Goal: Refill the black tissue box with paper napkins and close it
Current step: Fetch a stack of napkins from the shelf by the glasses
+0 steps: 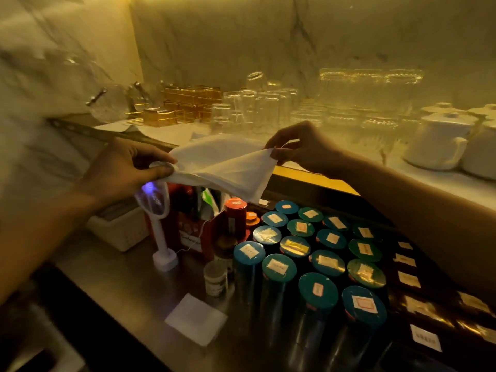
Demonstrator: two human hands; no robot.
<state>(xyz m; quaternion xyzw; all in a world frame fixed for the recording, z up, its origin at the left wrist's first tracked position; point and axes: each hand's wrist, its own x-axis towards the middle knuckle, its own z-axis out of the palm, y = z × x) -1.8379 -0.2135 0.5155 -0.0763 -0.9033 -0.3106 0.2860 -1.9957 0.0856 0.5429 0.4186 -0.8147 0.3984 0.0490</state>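
Bare steel counter (pixel 126 285) is lying open at lower left, broken only by a folded white napkin (pixel 196 319). Teal-lidded canisters (pixel 316 253) are crowding the lower right. A white stand lamp (pixel 158 224), bottles (pixel 230 232) and a white basket (pixel 120 229) are blocking the centre left, while glasses (pixel 255 108) are lining the upper shelf.

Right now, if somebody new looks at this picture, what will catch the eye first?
First, the white paper napkin stretched in mid-air between the left hand and right hand. Below right, teal-lidded canisters crowd the steel counter. A glowing purple-lit white device stands beneath the left hand.
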